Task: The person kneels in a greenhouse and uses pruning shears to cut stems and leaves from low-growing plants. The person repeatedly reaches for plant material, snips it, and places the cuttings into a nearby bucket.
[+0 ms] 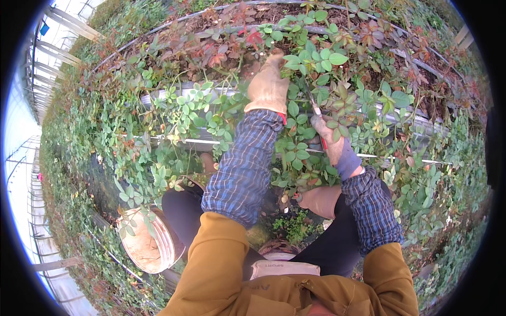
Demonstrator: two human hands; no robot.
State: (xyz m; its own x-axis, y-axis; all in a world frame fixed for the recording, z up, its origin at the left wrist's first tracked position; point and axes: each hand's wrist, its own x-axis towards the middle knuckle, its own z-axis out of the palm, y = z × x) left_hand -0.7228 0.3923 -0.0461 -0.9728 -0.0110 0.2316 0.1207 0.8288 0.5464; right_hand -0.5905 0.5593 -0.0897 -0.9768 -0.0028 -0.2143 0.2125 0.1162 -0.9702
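Note:
My left hand, in a tan work glove, reaches into the rose plants at the edge of the planting bed. Leaves and shadow hide its fingertips, so what they touch cannot be told. Lower and to the right, my right hand, in a soiled knit glove, is closed around the red-handled pruning shears. Their narrow metal end points up and left into the leaves, near my left hand; whether the blades are apart is hidden by foliage.
A white plastic bucket lies tilted beside my left knee. A white cord crosses the plants before my knees. Grey pipes run along the bed's soil. Greenhouse posts stand at the left.

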